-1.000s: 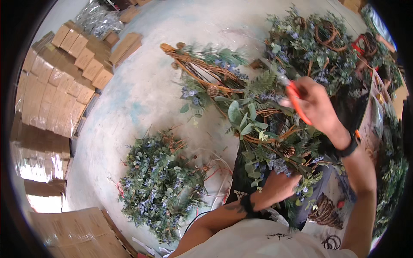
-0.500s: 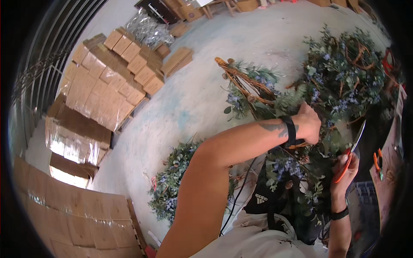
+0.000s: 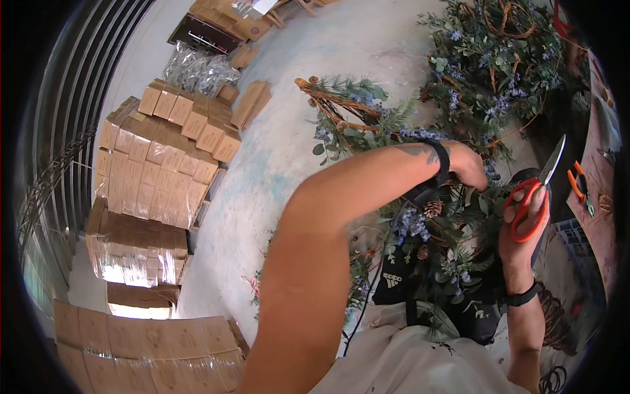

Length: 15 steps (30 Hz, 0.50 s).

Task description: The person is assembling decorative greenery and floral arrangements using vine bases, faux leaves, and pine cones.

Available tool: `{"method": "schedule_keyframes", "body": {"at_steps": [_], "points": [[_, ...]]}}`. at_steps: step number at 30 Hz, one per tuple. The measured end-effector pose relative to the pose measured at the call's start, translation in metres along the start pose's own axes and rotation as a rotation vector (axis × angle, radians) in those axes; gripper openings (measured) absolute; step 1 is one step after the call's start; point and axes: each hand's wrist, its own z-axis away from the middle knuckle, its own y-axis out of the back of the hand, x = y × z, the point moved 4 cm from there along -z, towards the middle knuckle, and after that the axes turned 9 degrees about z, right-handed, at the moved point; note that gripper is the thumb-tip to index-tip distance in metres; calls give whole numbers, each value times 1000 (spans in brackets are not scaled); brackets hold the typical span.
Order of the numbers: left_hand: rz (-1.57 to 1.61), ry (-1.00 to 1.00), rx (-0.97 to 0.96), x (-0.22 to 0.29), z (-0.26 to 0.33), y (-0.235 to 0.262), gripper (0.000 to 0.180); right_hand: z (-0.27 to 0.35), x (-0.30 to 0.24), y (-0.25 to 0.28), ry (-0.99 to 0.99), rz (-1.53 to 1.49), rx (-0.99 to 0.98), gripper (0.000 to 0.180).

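Beneath the left hand [image 3: 469, 165], its grip hidden, a wreath [image 3: 410, 223] seems part-dressed, some vines [image 3: 340, 105] bare; scissors [image 3: 523, 213] are held by the right hand [image 3: 520, 246].

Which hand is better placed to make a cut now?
Probably the right hand: it holds the red-handled scissors. The left hand is at the greenery, with no tool visible.
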Motion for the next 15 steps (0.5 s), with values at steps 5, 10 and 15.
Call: {"method": "schedule_keyframes", "body": {"at_steps": [5, 10, 15], "points": [[-151, -376, 196, -23, 14, 1, 26, -3, -11, -6, -51, -263, -19, 33], [271, -151, 628, -65, 80, 53, 29, 1, -41, -52, 67, -255, -264, 34], [-415, -392, 1333, -63, 170, 48, 51, -28, -94, -22, 373, -223, -136, 35]]}}
